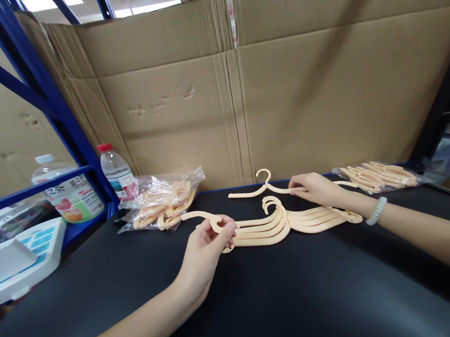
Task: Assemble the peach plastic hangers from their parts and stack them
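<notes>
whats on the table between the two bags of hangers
In the head view, a stack of peach hangers and a single hanger lie between the left bag and right bag.

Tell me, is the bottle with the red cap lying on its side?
No, the bottle stands upright beside the blue rack.

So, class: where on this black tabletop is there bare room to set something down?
Bare: the near tabletop between both forearms, and left of the left hand. Crowded: the far edge, with bagged hangers, stacked hangers, right hand and second bag.
</notes>
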The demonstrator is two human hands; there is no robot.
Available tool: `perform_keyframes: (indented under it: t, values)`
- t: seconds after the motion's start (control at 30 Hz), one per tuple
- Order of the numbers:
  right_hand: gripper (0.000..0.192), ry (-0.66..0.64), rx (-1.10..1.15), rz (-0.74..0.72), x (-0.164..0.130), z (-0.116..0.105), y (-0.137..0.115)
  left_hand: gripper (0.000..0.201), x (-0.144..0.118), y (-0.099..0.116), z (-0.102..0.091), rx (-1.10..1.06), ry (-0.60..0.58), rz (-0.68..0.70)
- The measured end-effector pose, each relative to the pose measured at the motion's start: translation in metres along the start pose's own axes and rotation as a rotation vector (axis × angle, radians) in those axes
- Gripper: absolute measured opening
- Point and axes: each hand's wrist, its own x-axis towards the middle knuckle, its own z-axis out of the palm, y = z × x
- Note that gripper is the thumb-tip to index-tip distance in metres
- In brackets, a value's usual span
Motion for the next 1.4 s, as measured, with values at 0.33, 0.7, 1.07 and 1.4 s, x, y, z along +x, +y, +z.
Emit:
perform_keyframes:
  t: [0.33,0.7,1.07,1.4]
  values:
    - [0.015,0.384,0.065,-0.088,-0.057,-0.043,-0.038,0.025,0.012,0.005,-0.011,-0.201,0.052,-0.051]
    - [0.011,0.423,0.181,-0.147,-0.069,-0.036,-0.039,0.016,0.014,0.006,-0.009,-0.422,-0.124,-0.274]
    - [0.014,0.459,0.191,-0.206,-0.07,-0.037,-0.042,0.013,0.012,0.007,-0.008,-0.432,-0.192,-0.28]
    - [0.018,0.533,0.114,-0.277,-0.075,-0.034,-0.054,0.018,0.01,0.0,-0.009,-0.402,-0.133,-0.227]
